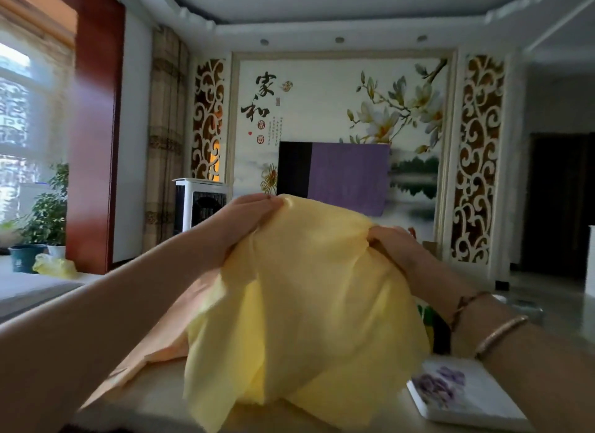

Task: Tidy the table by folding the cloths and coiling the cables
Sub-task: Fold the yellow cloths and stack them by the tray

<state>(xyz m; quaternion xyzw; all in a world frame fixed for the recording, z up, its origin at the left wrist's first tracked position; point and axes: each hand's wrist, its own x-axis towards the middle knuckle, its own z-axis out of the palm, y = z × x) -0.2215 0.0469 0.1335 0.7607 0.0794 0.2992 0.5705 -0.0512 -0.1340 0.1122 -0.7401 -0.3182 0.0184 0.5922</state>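
Yellow cloth (306, 303): thin, pale yellow fabric with a slight sheen, lifted in the air above the table (154, 397). It hangs in a broad dome, with soft vertical folds and a brighter, half-translucent patch near its lower middle. Its lower edge is uneven; one corner drops to the left, in front of the table's near edge. The fabric is slightly blurred.

Left hand (244, 220): at the upper left edge of the yellow cloth, fingers together and thumb against them, pinching the top hem. Bare forearm runs down to the lower left.

Right hand (392, 242): at the upper right edge of the yellow cloth, lower than the left, fingers curled round a bunch of fabric. Two bracelets (483, 323) sit on the wrist.

Peach cloth (161, 342): a second piece, peach-orange, lying on the table to the left of and partly behind the yellow cloth.

White board (467, 397): flat, with a purple flower print, on the table to the lower right of the yellow cloth.

Television (331, 171): behind the yellow cloth, against a painted flower wall, partly draped in purple.

Potted plants (48, 213): far left of the yellow cloth, beside the window.
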